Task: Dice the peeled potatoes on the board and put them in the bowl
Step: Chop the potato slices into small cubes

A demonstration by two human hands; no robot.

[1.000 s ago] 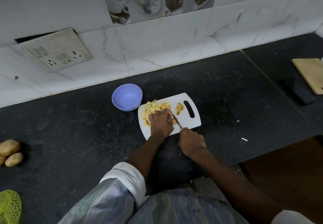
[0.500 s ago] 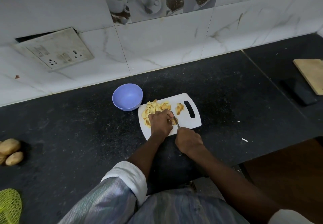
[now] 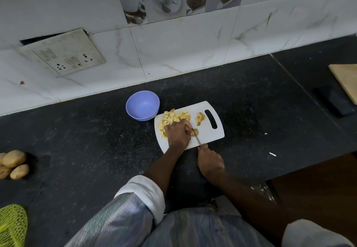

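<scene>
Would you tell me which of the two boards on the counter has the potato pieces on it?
The white plastic cutting board beside the purple bowl; the wooden board at the far right edge appears bare.

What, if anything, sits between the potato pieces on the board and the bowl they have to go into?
Nothing visible. The bowl stands empty just off the far left corner of the board, and the heap of potato pieces lies right by that corner. Only bare counter lies around it.

White cutting board (image 3: 207, 135) lying flat on the counter, yellow diced potato pieces (image 3: 174, 116) piling on its left half, empty lilac bowl (image 3: 142, 105) sitting just beside its left corner
</scene>
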